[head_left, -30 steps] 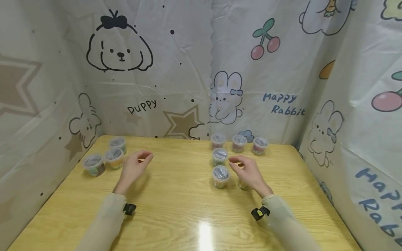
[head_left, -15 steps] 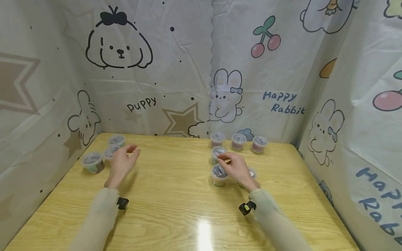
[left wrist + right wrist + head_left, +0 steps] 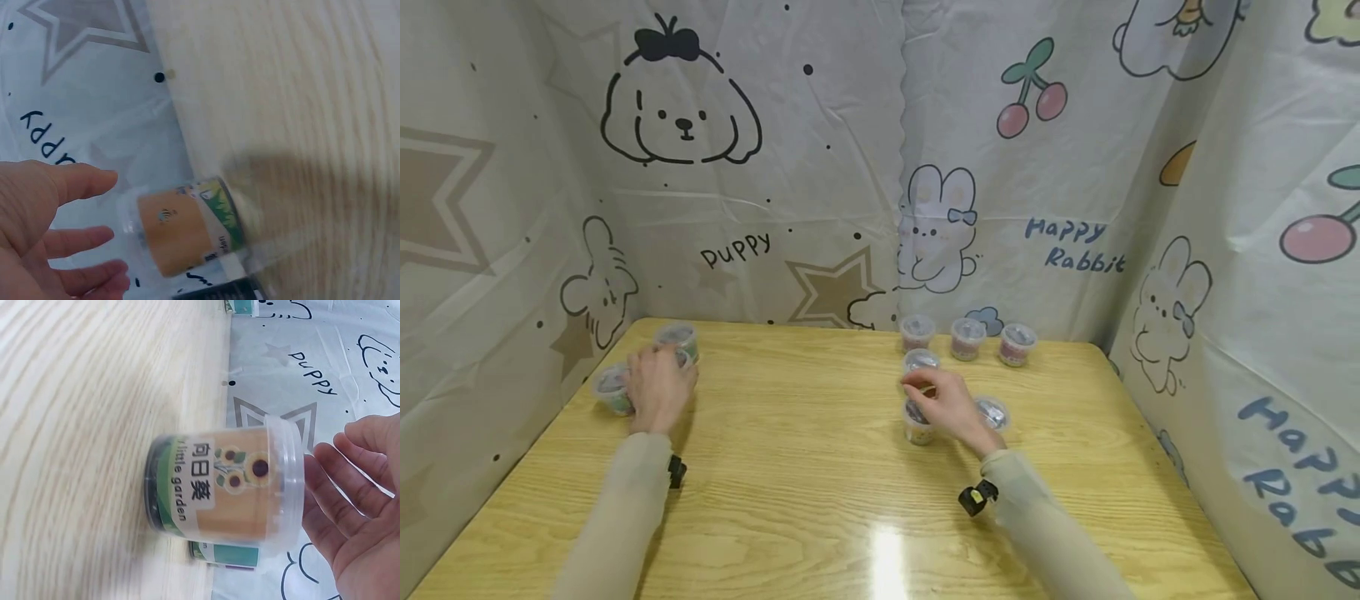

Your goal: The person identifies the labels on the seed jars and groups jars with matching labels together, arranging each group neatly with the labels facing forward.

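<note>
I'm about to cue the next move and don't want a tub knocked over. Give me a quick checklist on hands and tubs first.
1. Left hand at the orange tub: ok, its fingertips are by the lid end.
2. Left hand's grip secured: not ok, thumb and fingers are spread, not closed round the tub.
3. Right hand clear of the sunflower tub: cannot tell; its fingers pass behind the lid in the right wrist view.
4. Sunflower tub lidded: ok, the clear lid is on.
5. Back row of three tubs on the right upright: ok, all three stand.
</note>
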`<state>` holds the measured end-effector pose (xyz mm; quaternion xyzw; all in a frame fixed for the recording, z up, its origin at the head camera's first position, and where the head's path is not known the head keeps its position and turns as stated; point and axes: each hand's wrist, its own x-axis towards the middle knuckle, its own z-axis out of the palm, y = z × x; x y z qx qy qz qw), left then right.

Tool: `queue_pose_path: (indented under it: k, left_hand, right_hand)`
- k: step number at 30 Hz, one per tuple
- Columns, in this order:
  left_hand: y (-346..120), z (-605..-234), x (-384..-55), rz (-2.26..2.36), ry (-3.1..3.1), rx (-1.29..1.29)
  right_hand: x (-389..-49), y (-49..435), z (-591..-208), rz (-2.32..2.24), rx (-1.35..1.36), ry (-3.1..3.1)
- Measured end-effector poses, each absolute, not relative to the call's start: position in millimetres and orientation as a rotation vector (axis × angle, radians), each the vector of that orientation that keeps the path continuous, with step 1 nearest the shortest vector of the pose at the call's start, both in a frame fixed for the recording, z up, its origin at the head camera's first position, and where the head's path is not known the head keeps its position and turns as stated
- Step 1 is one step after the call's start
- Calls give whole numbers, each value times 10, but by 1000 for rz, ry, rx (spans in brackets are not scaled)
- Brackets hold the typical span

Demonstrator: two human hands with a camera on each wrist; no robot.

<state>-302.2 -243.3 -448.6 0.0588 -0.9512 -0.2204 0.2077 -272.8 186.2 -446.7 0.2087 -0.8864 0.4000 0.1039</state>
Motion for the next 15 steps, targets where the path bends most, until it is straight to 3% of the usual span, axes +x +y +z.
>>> queue_pose_path:
  k: [15]
  left_hand:
    - [-2509,-4668,-3094,-541,-2679,214]
  right_hand:
    - [-2708,1737,-4516,1206,692,-2626]
